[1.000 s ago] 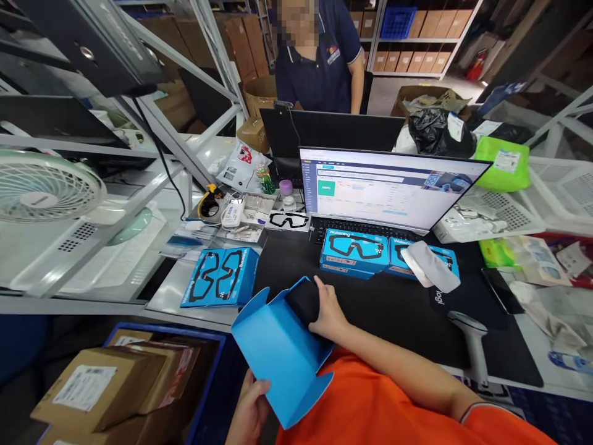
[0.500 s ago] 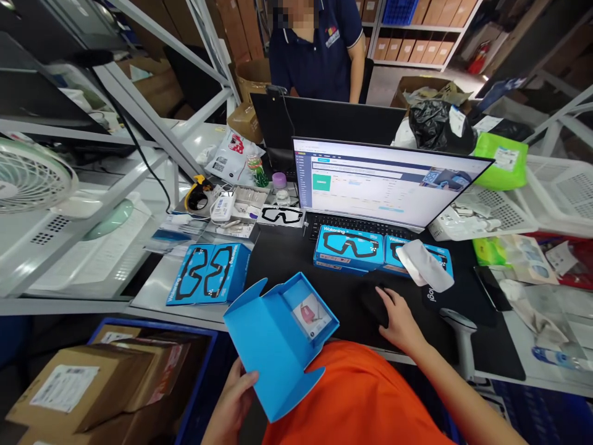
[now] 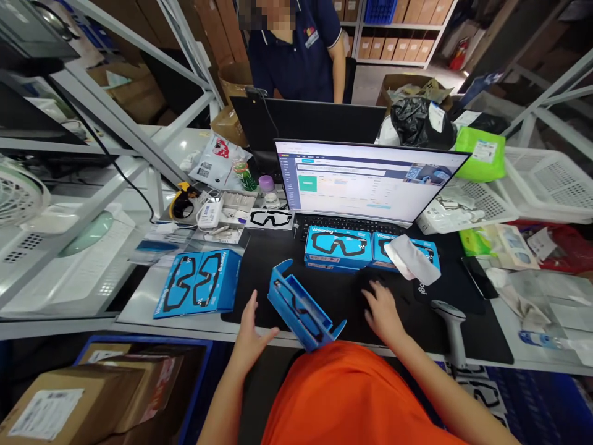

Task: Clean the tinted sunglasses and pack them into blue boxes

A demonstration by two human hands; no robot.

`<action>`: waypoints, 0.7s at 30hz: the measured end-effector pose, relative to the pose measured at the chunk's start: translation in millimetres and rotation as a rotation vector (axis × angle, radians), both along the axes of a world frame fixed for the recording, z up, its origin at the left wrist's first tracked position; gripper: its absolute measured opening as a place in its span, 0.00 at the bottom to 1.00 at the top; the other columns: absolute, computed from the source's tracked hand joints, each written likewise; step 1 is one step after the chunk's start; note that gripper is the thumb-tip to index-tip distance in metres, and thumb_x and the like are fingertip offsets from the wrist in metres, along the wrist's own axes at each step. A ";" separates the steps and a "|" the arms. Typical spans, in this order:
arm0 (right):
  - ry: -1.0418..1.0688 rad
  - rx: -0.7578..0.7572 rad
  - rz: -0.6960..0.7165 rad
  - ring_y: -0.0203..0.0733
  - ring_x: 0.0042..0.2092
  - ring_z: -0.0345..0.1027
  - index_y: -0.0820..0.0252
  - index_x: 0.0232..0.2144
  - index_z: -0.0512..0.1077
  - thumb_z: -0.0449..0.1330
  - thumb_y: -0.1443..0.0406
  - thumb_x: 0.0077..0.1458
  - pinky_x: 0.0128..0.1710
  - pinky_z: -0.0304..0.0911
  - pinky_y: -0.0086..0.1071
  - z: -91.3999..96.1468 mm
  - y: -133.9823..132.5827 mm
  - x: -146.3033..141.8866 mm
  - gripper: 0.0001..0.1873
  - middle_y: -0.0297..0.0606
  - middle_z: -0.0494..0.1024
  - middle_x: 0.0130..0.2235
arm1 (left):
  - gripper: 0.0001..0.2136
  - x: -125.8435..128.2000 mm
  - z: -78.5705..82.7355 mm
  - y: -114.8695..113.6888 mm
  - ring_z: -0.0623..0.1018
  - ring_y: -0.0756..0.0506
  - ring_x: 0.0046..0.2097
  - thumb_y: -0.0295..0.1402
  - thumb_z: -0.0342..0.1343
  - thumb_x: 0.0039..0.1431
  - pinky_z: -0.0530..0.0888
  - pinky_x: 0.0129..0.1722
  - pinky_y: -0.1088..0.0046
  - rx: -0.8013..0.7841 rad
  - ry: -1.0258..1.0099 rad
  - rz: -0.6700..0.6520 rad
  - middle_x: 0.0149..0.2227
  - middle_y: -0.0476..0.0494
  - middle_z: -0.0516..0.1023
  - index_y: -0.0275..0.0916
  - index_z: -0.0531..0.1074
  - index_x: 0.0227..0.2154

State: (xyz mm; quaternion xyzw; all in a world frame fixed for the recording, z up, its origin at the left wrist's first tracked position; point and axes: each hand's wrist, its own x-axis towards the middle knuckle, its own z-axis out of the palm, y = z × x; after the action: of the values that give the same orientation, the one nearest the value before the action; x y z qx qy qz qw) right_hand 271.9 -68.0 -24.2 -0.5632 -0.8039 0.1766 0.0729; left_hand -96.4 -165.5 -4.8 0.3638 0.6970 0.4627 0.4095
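An opened blue box (image 3: 296,312) rests on the black desk mat, its lid flap tilted up toward me and its inside partly hidden. Just left of it, my left hand (image 3: 252,337) is open, thumb and fingers apart, with nothing in it. My right hand (image 3: 385,314) lies on the mat to the box's right, fingers spread; the dark mouse near its fingertips hardly stands out from the mat. Behind stand blue boxes printed with black glasses (image 3: 339,244), a grey-white cloth pouch (image 3: 412,258) lying over the right one. Another pair-printed blue box (image 3: 197,281) sits at the left.
A lit monitor (image 3: 370,182) and a keyboard (image 3: 324,222) stand behind the boxes. A barcode scanner (image 3: 451,330) and a phone (image 3: 479,278) lie to the right. Cartons (image 3: 97,395) fill a blue bin at lower left. A co-worker (image 3: 296,55) is behind the monitors.
My left hand has let go of the blue box, which now sits on the mat with its lid tipped up. My right hand's fingers have spread. The view has shifted slightly.
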 end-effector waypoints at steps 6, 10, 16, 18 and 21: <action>0.669 -0.737 0.147 0.56 0.59 0.67 0.57 0.60 0.65 0.65 0.68 0.47 0.59 0.61 0.53 -10.8 -6.7 -37.6 0.37 0.49 0.72 0.59 | 0.46 -4.1 -22.9 50.2 0.57 0.29 0.69 0.42 0.73 0.36 0.54 0.67 0.51 -0.106 -0.048 -0.049 0.69 0.33 0.57 0.43 0.64 0.62; 0.731 -0.928 0.111 0.54 0.51 0.75 0.58 0.61 0.63 0.68 0.63 0.47 0.48 0.71 0.50 -35.6 -9.0 -50.8 0.40 0.48 0.77 0.53 | 0.33 1.6 -27.6 53.3 0.75 0.29 0.55 0.44 0.72 0.40 0.72 0.54 0.48 -0.198 -0.160 -0.017 0.55 0.32 0.74 0.42 0.72 0.52; 0.790 -1.047 0.166 0.59 0.60 0.66 0.57 0.67 0.55 0.76 0.54 0.38 0.55 0.66 0.53 -51.0 -24.8 -66.0 0.58 0.54 0.66 0.64 | 0.33 0.4 -35.0 24.8 0.79 0.39 0.41 0.47 0.72 0.38 0.78 0.34 0.65 -0.177 -0.351 0.180 0.46 0.39 0.77 0.43 0.70 0.47; 0.846 -1.031 0.263 0.56 0.65 0.59 0.54 0.69 0.50 0.75 0.53 0.41 0.61 0.59 0.52 -42.8 -26.0 -73.8 0.60 0.51 0.62 0.67 | 0.35 0.0 -39.8 9.2 0.79 0.42 0.40 0.48 0.73 0.34 0.77 0.34 0.69 -0.149 -0.412 0.270 0.45 0.43 0.77 0.44 0.69 0.47; 0.841 -0.851 0.443 0.54 0.68 0.54 0.53 0.67 0.56 0.73 0.53 0.45 0.66 0.51 0.49 -15.8 -22.9 -87.7 0.51 0.48 0.59 0.68 | 0.39 6.1 -46.9 -12.5 0.79 0.44 0.39 0.52 0.74 0.29 0.76 0.37 0.69 -0.125 -0.505 0.394 0.40 0.48 0.78 0.47 0.66 0.47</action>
State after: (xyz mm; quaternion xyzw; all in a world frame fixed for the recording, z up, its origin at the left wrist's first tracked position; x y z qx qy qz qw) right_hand 184.3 -90.9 -39.9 -0.2459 -0.6636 0.6972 0.1140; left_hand -90.3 -178.0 -51.7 0.0698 0.6574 0.5650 0.4937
